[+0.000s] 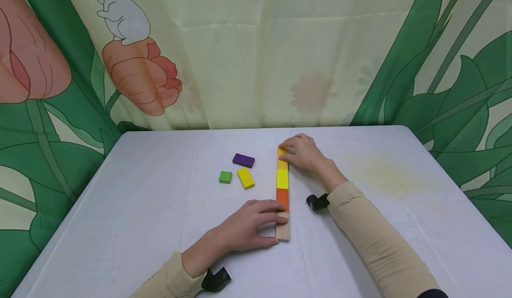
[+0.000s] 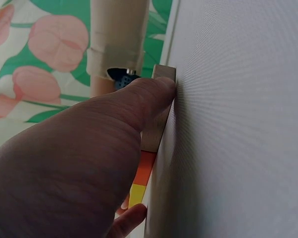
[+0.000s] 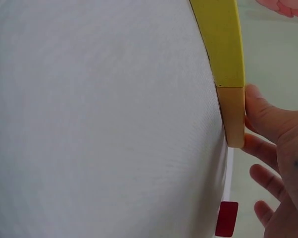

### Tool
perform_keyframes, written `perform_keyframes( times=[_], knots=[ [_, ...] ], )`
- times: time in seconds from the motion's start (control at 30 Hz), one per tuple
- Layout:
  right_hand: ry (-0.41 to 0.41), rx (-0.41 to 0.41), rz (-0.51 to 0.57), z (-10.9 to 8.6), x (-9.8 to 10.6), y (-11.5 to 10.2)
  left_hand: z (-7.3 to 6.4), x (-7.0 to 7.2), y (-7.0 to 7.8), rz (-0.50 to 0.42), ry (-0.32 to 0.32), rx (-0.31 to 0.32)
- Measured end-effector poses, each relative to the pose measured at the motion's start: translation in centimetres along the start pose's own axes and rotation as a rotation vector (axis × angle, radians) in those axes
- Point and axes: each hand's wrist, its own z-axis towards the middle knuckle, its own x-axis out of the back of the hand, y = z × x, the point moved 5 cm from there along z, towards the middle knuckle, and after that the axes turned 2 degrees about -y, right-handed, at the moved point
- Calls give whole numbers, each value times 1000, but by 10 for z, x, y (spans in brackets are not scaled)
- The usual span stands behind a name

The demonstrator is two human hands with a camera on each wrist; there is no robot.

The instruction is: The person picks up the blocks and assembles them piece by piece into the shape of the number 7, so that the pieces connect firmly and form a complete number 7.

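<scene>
A straight row of blocks runs away from me in the head view. Its near end is a natural wood block (image 1: 282,232), followed by an orange-red block (image 1: 282,196), a yellow block (image 1: 282,179) and a light orange block (image 1: 282,164) at the far end. My left hand (image 1: 252,227) grips the wood block, thumb near its close corner, fingers reaching over it and onto the orange-red one. At the far end my right hand (image 1: 305,152) holds the light orange block (image 3: 231,116) between thumb and fingers, as the right wrist view also shows.
Left of the row lie a purple block (image 1: 243,160), a second yellow block (image 1: 246,178) and a small green block (image 1: 225,177). A dark red piece (image 3: 227,218) shows low in the right wrist view. A printed curtain (image 1: 256,66) hangs behind the white table (image 1: 132,191).
</scene>
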Motion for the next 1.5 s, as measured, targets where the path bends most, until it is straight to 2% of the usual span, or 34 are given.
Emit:
perform_keyframes(
  times=[0.57,0.87,1.1,1.5],
  knots=[
    [43,22,48,-5,6,3,0,0,0,-16,-18,26],
    [105,-19,109,-12,16,17,1,-1,1,8,-12,8],
    [112,-88,151,-18,23,30,1,-2,-1,21,-17,10],
    [117,-136,162,-20,28,50,0,-2,-1,44,0,-4]
  ],
)
